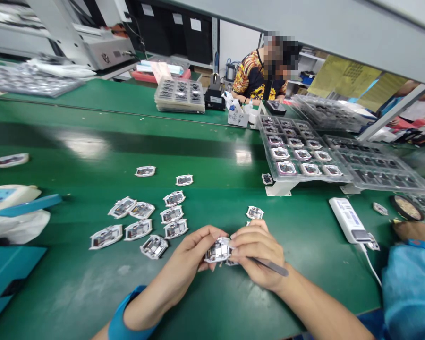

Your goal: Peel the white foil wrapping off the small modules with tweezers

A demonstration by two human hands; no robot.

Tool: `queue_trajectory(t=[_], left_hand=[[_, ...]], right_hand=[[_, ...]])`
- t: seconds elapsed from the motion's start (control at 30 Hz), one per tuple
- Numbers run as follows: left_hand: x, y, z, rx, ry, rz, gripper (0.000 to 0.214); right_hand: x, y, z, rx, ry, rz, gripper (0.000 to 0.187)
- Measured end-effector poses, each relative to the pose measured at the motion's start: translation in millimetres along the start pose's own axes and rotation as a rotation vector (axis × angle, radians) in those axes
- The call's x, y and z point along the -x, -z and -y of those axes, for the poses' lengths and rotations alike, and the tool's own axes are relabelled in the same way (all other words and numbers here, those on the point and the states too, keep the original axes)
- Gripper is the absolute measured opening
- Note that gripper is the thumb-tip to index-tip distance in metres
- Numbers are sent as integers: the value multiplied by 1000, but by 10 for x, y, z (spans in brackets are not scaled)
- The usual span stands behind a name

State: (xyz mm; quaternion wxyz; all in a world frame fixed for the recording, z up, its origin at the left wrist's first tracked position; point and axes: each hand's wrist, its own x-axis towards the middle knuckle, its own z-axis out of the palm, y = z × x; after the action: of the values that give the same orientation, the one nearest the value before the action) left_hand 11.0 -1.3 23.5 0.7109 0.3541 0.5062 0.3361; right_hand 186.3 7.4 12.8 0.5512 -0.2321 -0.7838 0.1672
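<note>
In the head view, the left hand [193,250] and right hand [257,252] pinch a white-framed electronic module [217,250] firmly at its edges above the green desk [74,293], near loose matching modules [139,230], the right hand also closed around slim metal tweezers [272,267].

Bright, even overhead light; white glare on green bench [83,144], smaller patch near tray [304,177]; dark reflected band across bench; shadows faint, soft; wide-lens bowing toward edges, overhead beam [304,23] curved, corners stretched; left hand [194,250], right hand [258,255] fairly sharp; far shelves [306,61] softer; mosaic blur over co-worker's head [279,54].
</note>
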Motion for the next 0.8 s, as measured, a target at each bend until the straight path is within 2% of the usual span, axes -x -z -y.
queue_trajectory(t=[0.37,0.63,0.8], left_hand=[[10,4,-15,-23,18,1,34],[6,13,43,-88,-30,-22,33],[-19,26,75,-151,-56,-18,34]], right_hand=[[37,4,-32,-44,12,29,10],[68,-56,-28,-186,-284,-113,11],[68,-58,8,-177,-427,-110,12]])
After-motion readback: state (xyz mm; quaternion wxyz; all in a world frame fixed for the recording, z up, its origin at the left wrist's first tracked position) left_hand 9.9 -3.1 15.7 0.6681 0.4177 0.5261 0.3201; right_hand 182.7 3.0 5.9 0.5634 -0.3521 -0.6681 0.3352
